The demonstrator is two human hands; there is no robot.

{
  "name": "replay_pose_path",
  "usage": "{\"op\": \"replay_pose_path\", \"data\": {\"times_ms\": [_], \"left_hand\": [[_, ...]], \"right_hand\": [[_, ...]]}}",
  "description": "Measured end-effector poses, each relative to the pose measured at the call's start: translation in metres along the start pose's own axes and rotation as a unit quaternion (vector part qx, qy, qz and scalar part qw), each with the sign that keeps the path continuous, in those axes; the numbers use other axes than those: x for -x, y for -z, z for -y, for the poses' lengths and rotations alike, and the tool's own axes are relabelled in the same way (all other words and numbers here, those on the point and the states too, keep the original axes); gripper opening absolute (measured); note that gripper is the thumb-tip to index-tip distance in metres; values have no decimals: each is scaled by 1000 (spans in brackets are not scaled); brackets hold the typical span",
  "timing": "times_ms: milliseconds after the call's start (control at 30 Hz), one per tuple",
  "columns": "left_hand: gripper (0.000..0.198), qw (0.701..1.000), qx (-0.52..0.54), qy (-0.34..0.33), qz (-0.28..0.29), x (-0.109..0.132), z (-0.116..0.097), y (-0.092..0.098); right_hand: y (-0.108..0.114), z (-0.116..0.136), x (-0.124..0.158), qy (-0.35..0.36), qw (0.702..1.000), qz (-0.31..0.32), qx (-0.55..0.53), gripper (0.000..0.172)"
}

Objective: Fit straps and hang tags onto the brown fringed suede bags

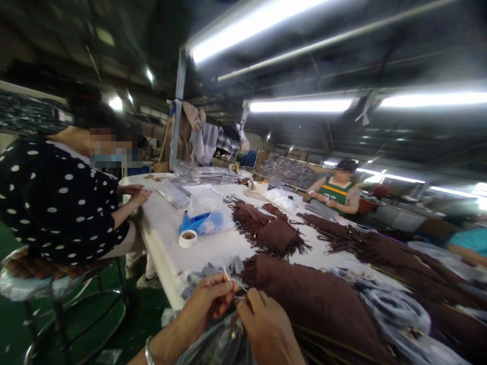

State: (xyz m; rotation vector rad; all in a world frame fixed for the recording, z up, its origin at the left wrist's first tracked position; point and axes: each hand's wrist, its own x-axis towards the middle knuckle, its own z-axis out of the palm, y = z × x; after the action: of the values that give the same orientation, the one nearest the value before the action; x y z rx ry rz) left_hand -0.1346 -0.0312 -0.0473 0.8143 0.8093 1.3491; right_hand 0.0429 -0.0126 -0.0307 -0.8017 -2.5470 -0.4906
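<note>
My left hand (213, 300), with a bangle at its wrist, pinches a thin white strip (240, 287) between thumb and fingers. The strip runs across to my right hand (266, 324), whose fingers are closed around its other end. Directly beyond both hands lies a large dark brown suede-like piece (304, 294), possibly a bag; its near side is partly hidden by my right hand. Below and between my hands is crumpled clear plastic (224, 342) with small metal bits in it.
Fringed brown bags (279, 234) lie mid-table. A tape roll (187, 239) sits beside a blue tape dispenser (196, 221). Coiled wrapped straps (395, 304) are at right. A co-worker in polka dots (64, 197) sits at left; another in a green apron (335, 192) stands across.
</note>
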Motion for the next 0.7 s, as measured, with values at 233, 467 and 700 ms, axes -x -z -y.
{"op": "replay_pose_path", "data": {"times_ms": [233,467,700], "left_hand": [[25,988,146,39,31,-6,4,8],[45,991,107,42,73,-2,3,13],[45,989,-117,-6,89,-5,6,7]], "right_hand": [[15,-15,0,-102,962,-7,-253,23],[8,-9,-11,-113,990,-15,-87,23],[-3,0,-26,-90,993,14,-76,25]]}}
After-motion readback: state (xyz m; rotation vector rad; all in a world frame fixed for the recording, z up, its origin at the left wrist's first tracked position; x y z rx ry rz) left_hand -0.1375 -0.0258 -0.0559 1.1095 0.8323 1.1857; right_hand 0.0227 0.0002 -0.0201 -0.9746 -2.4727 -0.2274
